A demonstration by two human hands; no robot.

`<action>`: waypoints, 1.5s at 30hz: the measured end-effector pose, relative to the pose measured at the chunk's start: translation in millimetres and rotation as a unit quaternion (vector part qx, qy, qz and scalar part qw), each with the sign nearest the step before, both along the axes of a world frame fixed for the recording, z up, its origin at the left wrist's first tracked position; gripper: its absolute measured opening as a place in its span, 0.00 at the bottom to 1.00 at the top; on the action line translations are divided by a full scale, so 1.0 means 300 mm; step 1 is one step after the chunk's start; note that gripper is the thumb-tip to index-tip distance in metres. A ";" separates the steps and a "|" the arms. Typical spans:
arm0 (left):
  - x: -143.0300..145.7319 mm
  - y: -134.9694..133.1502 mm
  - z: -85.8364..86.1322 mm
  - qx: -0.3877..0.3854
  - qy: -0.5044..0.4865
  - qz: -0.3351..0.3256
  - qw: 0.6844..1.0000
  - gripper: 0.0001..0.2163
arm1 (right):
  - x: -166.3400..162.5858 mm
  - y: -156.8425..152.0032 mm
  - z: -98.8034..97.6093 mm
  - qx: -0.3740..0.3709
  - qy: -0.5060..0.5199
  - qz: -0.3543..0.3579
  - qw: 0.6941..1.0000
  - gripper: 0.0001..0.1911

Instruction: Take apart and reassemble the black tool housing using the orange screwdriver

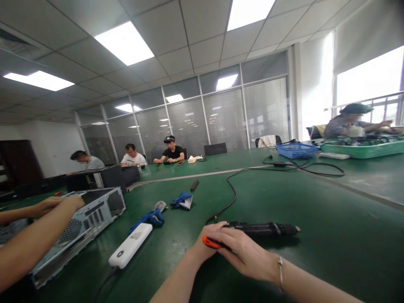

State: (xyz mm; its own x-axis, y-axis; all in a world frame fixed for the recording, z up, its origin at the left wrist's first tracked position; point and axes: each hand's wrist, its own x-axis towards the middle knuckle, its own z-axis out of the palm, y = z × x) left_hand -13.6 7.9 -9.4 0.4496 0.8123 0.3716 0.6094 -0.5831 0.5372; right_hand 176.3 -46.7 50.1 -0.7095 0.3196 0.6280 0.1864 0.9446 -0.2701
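Note:
My right hand (246, 251) closes around a tool with an orange-and-black handle (211, 242); the rest of that tool is hidden under my fingers. Against it, partly behind, rests my left hand (203, 244), its fingers mostly covered. Just beyond both hands a black electric screwdriver (261, 229) lies on the green table (331, 261), bit pointing right. A black cord (234, 189) runs away from near its left end. Whether my left fingers touch the screwdriver or the orange-and-black handle I cannot make out.
At left, another person's arms (47, 227) reach into an open metal computer case (104, 210). A white power strip (131, 246), blue gloves (148, 219) and a small dark bar (195, 185) lie nearby. Blue (296, 150) and green baskets (362, 149) stand farther right. Several people sit beyond.

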 end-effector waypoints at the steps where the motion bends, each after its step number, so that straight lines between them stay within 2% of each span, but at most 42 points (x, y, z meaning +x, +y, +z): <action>1: -0.002 0.001 0.002 -0.002 0.009 -0.009 1.000 0.20 | 0.020 -0.010 -0.002 -0.012 -0.036 0.015 0.999 0.22; 4: -0.003 -0.003 0.011 -0.001 0.016 0.002 1.000 0.24 | 0.078 -0.028 -0.034 -0.028 -0.122 0.031 0.992 0.22; 7: 0.000 -0.015 0.019 -0.001 0.014 0.010 1.000 0.25 | 0.116 -0.026 -0.075 -0.038 -0.160 0.020 0.986 0.24; 12: 0.008 -0.028 0.029 -0.011 0.016 0.011 1.000 0.25 | 0.149 0.029 -0.087 -0.038 -0.108 -0.006 0.993 0.22; 16: 0.010 -0.032 0.038 -0.011 0.032 0.025 0.999 0.25 | 0.253 0.140 -0.077 -0.038 -0.070 -0.103 0.991 0.16; 20: 0.010 -0.033 0.047 -0.016 0.048 0.025 0.998 0.25 | 0.422 0.251 -0.110 -0.110 -0.059 -0.203 0.971 0.20; 23: 0.012 -0.034 0.051 -0.012 0.048 0.021 0.999 0.24 | 0.507 0.289 -0.132 -0.210 -0.065 -0.200 0.955 0.23; 26: 0.014 -0.033 0.051 -0.006 0.045 0.022 0.999 0.24 | 0.529 0.295 -0.130 -0.241 -0.065 -0.171 0.953 0.24; 31: 0.008 -0.025 0.046 -0.003 0.040 0.051 0.998 0.24 | 0.511 0.294 -0.127 -0.219 -0.068 -0.175 0.957 0.23; 38: -0.019 -0.011 0.035 0.043 0.011 0.097 0.994 0.25 | 0.531 0.366 -0.202 -0.125 -0.064 -0.263 0.954 0.22; 42: -0.028 -0.013 0.030 0.051 0.013 0.102 0.993 0.25 | 0.624 0.463 -0.256 -0.102 -0.076 -0.357 0.925 0.24; 45: -0.031 -0.019 0.031 0.034 0.035 0.090 0.995 0.22 | 0.728 0.532 -0.296 -0.088 -0.073 -0.454 0.883 0.25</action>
